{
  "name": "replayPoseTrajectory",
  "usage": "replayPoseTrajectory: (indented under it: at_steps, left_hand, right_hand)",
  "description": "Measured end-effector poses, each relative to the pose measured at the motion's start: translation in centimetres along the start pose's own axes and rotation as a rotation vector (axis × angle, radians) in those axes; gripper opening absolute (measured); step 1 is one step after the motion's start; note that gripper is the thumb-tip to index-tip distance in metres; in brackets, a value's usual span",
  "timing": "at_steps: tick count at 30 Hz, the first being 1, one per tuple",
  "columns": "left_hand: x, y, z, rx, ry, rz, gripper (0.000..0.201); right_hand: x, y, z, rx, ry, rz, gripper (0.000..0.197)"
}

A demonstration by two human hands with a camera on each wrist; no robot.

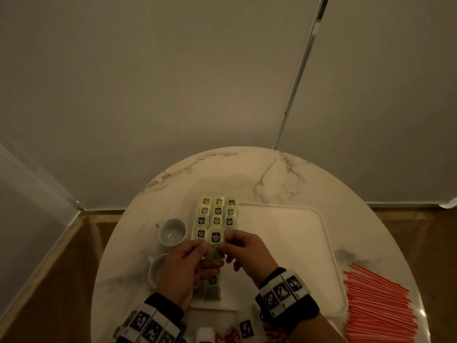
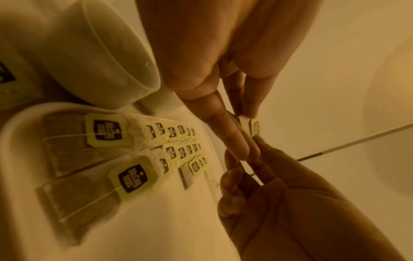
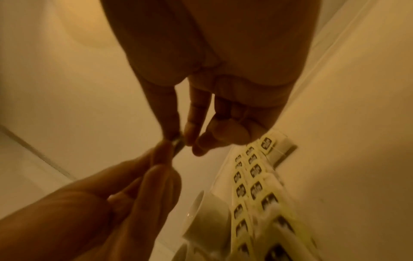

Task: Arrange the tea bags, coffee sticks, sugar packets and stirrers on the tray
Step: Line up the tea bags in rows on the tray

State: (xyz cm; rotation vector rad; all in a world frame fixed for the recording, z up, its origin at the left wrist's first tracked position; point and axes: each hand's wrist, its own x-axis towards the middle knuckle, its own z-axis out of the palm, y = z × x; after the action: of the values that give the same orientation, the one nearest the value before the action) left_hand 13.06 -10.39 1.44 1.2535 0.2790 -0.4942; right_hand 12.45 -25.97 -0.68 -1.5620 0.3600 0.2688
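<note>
**Tea bag held over the rows, ready to be laid**

The tea step is in hand: three rows of tea bags (image 1: 217,214) already lie along the left end of the tray (image 1: 291,243), and both hands hold one more tea bag (image 1: 216,240) just above the near end of the middle row. Next, I judge, it must be lowered flat, tag up and in line.

The left hand (image 1: 184,268) pinches its left edge between thumb and fingertips (image 2: 234,141); the right hand (image 1: 247,248) pinches its right edge, the other fingers (image 3: 223,134) loosely curled. Stirrers (image 1: 378,303) lie on the table right of the tray; two cups (image 1: 171,231) stand left.
</note>
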Motion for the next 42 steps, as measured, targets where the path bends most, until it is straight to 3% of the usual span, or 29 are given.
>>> replayPoseTrajectory:
  at_steps: [3, 9, 17, 28, 34, 37, 39, 42]
  left_hand:
    - [-0.2, -0.6, -0.3, 0.076, 0.002, -0.022, 0.017]
    - [-1.2, -0.5, -2.6, 0.194, 0.028, -0.013, 0.017]
    - [-3.3, -0.2, -7.3, 0.304, -0.016, -0.017, 0.018]
    - [-4.9, 0.8, -13.1, 0.462, 0.131, -0.083, 0.028]
    - [-4.9, 0.0, -15.2, 0.854, 0.139, -0.078, 0.03]
    - [-5.1, -0.3, -16.4, 1.067, 0.104, -0.035, 0.022]
    - [-5.1, -0.5, -17.3, 1.175, 0.087, -0.021, 0.016]
    - [-5.1, -1.0, -18.2, 1.316, 0.049, -0.05, 0.029]
  right_hand:
    - [-0.5, 0.8, -0.2, 0.017, 0.031, 0.017, 0.002]
    - [2.4, 2.6, -2.7, -0.098, 0.286, 0.179, 0.016]
    - [5.9, 3.3, -2.2, -0.327, 0.262, 0.231, 0.025]
    - [6.8, 3.4, -2.2, -0.509, 0.322, 0.257, 0.023]
    - [6.2, 2.8, -2.1, -0.565, 0.369, 0.274, 0.025]
    - [4.7, 1.4, -1.3, -0.541, 0.397, 0.176, 0.026]
    - [2.6, 0.2, 0.6, -0.53, 0.335, 0.038, 0.025]
    - [-0.8, 0.1, 5.4, -0.726, -0.024, -0.12, 0.007]
